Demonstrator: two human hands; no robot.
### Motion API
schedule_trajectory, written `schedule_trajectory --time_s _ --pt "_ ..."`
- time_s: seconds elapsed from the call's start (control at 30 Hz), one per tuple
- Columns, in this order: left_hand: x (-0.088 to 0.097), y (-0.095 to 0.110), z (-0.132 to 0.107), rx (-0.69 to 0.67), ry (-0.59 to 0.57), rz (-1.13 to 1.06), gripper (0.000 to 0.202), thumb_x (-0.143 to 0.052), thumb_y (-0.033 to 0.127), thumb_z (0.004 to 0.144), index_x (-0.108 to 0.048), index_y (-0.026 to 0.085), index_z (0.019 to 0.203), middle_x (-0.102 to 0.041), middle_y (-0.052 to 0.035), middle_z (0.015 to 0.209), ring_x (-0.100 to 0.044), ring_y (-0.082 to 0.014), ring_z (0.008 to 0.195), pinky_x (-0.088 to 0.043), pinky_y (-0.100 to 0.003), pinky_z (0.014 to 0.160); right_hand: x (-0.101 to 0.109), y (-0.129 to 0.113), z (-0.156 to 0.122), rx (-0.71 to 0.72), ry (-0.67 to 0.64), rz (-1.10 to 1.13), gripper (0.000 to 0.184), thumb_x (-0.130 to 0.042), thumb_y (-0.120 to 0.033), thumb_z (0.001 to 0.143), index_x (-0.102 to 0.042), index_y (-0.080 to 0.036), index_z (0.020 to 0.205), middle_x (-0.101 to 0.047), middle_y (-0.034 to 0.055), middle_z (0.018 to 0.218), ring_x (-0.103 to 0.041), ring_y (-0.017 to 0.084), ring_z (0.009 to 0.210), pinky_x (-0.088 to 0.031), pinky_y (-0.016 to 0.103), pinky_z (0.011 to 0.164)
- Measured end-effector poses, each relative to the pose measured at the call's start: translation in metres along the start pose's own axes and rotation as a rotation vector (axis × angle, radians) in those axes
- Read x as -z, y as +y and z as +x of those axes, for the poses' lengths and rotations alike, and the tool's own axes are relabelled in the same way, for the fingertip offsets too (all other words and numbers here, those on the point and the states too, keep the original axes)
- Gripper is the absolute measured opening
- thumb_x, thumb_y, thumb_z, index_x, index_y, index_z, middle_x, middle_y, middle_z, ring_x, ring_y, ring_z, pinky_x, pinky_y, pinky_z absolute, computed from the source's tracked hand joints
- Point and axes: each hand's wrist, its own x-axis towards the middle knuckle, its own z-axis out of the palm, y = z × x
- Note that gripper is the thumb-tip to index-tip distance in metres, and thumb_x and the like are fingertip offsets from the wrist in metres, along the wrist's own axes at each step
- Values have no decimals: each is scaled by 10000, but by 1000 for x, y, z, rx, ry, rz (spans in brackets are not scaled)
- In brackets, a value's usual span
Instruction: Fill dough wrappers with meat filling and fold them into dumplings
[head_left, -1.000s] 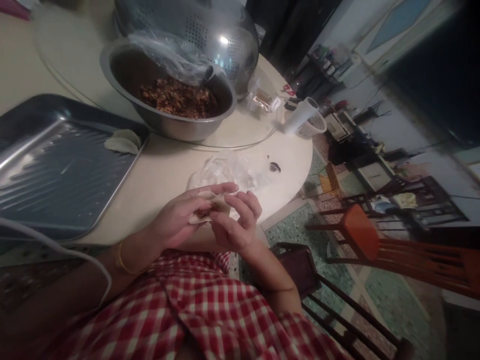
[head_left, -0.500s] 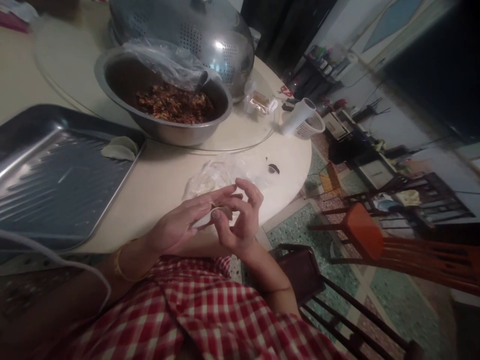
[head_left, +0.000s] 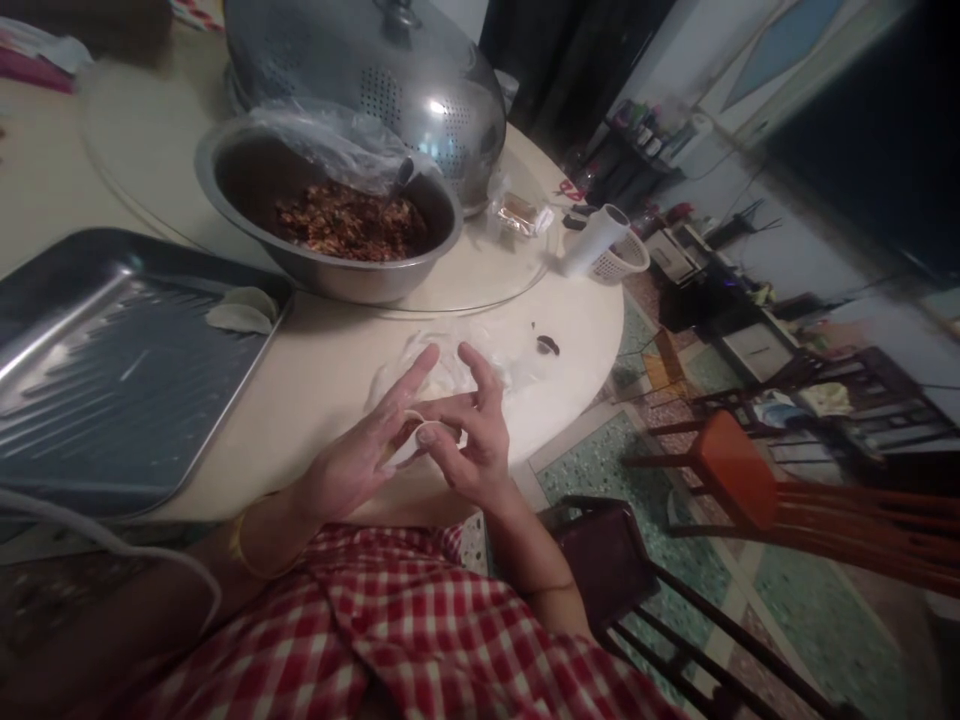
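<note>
Dumpling wrapper w/ dark filling showing, held just above near edge of table, between both hands, close to body. L hand cradling it from below-left; index + middle splayed out straight. R hand pinching wrapper's right end, thumb + index pressed together on dough, other fingers fanned up. Long axis approx L–R across the two hands. Both touching it. Filling bowl beyond; tray to left w/ folded dumpling at far corner.

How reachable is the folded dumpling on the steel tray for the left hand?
Probably yes: the pale folded dumpling lies near, nothing between, but the left hand and right hand pinch a filled dough wrapper.
</note>
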Motion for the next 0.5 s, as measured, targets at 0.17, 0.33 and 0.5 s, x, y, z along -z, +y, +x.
schedule_trajectory --time_s 0.17,0.33,0.5 --pt "1 -1 0 -102 64 78 526 -529 521 917 -446 416 1426 -551 -31 1412 -490 -234 1300 -350 -389 1099 -1 -2 -1 20 96 72 167 -509 -307 938 -648 -216 936 -413 76 1508 -444 255 1389 -464 498 1076" --pt "11 0 0 -305 283 301 201 -690 366 844 -729 270 1017 -694 -30 1060 -611 -199 1027 -443 -277 931 -4 -8 -3 -79 172 310 101 -496 -271 958 -576 -213 977 -619 107 1286 -660 192 1129 -607 380 878" --pt "12 5 -3 -298 371 478 124 -760 335 771 -736 229 830 -690 -17 818 -599 -176 763 -463 -280 740 -13 -15 -9 -186 272 494 83 -572 -229 925 -575 -225 1008 -729 62 1008 -711 182 1007 -627 323 787"
